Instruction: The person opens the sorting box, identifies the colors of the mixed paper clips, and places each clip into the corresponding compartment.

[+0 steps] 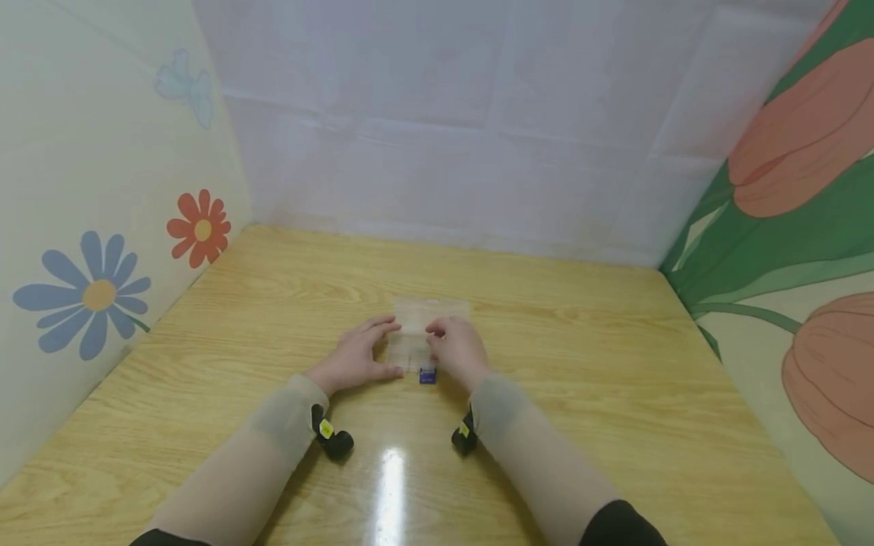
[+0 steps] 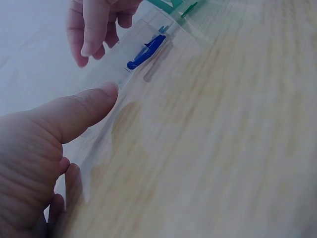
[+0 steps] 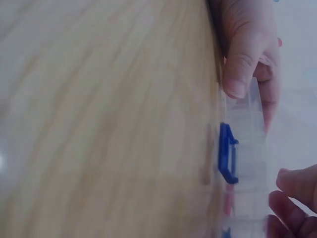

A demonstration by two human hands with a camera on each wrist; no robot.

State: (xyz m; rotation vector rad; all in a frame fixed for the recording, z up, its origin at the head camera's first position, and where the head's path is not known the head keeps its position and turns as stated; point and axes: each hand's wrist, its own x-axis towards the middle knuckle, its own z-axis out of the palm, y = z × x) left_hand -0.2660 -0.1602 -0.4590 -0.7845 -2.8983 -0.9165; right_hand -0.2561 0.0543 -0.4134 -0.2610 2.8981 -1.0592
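A clear plastic box (image 1: 410, 345) with a blue latch (image 1: 427, 376) on its near side lies on the table. My left hand (image 1: 355, 356) holds the box's left end, the thumb (image 3: 237, 87) at the near corner and the fingers reaching round the far side. Over the right part of the box hovers my right hand (image 1: 459, 350), its fingers loosely bent; nothing shows between thumb and fingertips. Through the clear wall, the right wrist view shows a small red patch (image 3: 229, 198) and a small blue patch (image 3: 226, 232), too blurred to identify.
The wood-grain table (image 1: 580, 364) stretches around the box on all sides. A pale cloth (image 1: 444, 152) hangs behind it. Flower-printed panels stand at the left (image 1: 82, 182) and right (image 1: 785, 250).
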